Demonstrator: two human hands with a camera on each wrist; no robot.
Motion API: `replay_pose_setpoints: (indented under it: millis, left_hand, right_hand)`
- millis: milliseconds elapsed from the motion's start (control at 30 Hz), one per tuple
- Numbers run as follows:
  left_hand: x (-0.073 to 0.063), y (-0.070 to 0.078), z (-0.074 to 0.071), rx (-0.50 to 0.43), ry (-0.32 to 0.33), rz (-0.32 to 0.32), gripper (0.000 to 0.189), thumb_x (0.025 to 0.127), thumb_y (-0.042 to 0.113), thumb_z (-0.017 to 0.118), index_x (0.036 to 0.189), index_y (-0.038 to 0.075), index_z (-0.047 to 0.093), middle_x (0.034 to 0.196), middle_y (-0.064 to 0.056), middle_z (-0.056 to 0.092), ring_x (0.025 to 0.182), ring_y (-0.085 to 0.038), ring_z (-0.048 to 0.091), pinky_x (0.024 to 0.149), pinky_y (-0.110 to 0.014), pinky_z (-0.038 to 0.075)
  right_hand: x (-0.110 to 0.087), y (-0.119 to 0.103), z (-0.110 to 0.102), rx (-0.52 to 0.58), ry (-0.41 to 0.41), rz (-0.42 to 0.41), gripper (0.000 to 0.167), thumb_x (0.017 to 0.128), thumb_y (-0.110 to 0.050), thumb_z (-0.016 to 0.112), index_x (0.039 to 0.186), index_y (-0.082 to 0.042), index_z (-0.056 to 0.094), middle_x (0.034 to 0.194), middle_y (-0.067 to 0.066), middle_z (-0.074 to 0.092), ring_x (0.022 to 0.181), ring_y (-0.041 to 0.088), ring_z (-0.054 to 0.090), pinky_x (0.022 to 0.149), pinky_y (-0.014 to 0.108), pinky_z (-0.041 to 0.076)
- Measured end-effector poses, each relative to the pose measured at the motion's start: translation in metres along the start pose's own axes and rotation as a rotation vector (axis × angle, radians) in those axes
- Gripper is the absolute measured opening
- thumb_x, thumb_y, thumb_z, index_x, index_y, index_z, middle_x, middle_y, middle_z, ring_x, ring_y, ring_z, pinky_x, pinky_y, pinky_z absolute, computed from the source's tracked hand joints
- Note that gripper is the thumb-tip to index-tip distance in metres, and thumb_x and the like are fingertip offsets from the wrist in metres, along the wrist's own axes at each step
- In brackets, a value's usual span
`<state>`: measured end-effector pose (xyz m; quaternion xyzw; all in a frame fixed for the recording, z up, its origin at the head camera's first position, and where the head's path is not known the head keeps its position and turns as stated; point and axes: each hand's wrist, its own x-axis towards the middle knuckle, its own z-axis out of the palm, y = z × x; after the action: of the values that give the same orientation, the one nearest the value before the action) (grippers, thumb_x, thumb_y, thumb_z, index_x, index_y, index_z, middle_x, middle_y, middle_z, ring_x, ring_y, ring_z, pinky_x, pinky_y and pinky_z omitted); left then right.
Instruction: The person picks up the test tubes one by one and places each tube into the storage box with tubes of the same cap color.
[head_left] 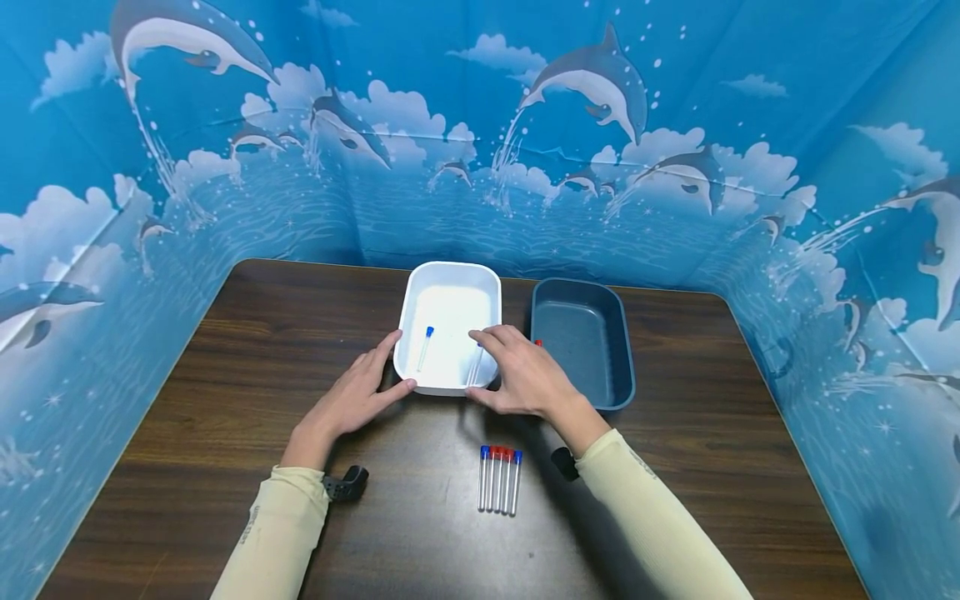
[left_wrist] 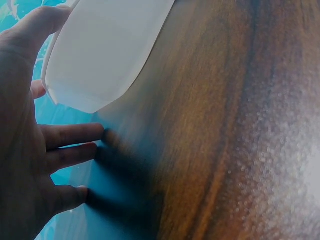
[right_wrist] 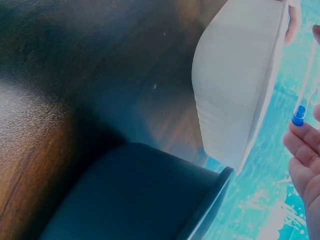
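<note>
A white tray (head_left: 452,387) stands at the back of the table, with a blue-capped test tube (head_left: 425,348) lying inside it. My left hand (head_left: 358,392) spans its near left corner, straight thumb and index finger at the rim; the other fingers (left_wrist: 75,133) stretch out beside it. Over the tray's right side, my right hand (head_left: 525,373) holds another blue-capped test tube (right_wrist: 298,116) between its fingertips and thumb. Several test tubes (head_left: 498,482) with red and blue caps lie in a row on the table in front.
Just right of the white tray stands a dark blue tray (head_left: 621,350). A red cap (head_left: 538,342) shows at its left side, partly behind my right hand. The brown wooden table (head_left: 300,308) is backed by a dolphin-print curtain (head_left: 420,192).
</note>
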<state>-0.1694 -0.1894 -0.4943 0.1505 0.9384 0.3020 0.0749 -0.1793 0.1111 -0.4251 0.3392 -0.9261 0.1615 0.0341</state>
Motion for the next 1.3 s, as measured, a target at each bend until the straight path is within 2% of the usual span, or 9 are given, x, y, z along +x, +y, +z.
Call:
replay_pose_setpoints:
  millis: [333,633,1300]
  left_hand:
    - [-0.001,0.0,-0.001,-0.005,0.004,-0.001,0.09,0.089,0.073,0.046,0.157,0.036,-0.001,0.162,-0.007,0.018,0.139,-0.034,0.031,0.105,-0.06,0.031]
    - [-0.001,-0.001,0.0,-0.008,0.008,-0.008,0.09,0.088,0.073,0.046,0.157,0.037,0.001,0.161,-0.007,0.019,0.138,-0.033,0.032,0.104,-0.06,0.032]
    - [-0.001,-0.001,0.0,-0.013,0.01,-0.011,0.089,0.089,0.073,0.046,0.157,0.037,0.002,0.161,-0.007,0.02,0.139,-0.033,0.032,0.104,-0.06,0.032]
  right_hand:
    - [0.007,0.0,0.004,-0.003,0.008,0.004,0.078,0.081,-0.059,0.067,0.144,-0.015,0.05,0.137,0.006,0.052,0.122,0.021,0.048,0.092,0.042,0.049]
    - [0.016,0.0,0.008,-0.027,-0.019,0.049,0.079,0.08,-0.061,0.067,0.145,-0.019,0.049,0.139,0.005,0.051,0.123,0.021,0.049,0.091,0.043,0.05]
    - [0.029,0.005,0.018,-0.033,-0.042,0.07,0.08,0.081,-0.061,0.067,0.145,-0.019,0.047,0.139,0.004,0.051,0.123,0.021,0.049,0.095,0.04,0.047]
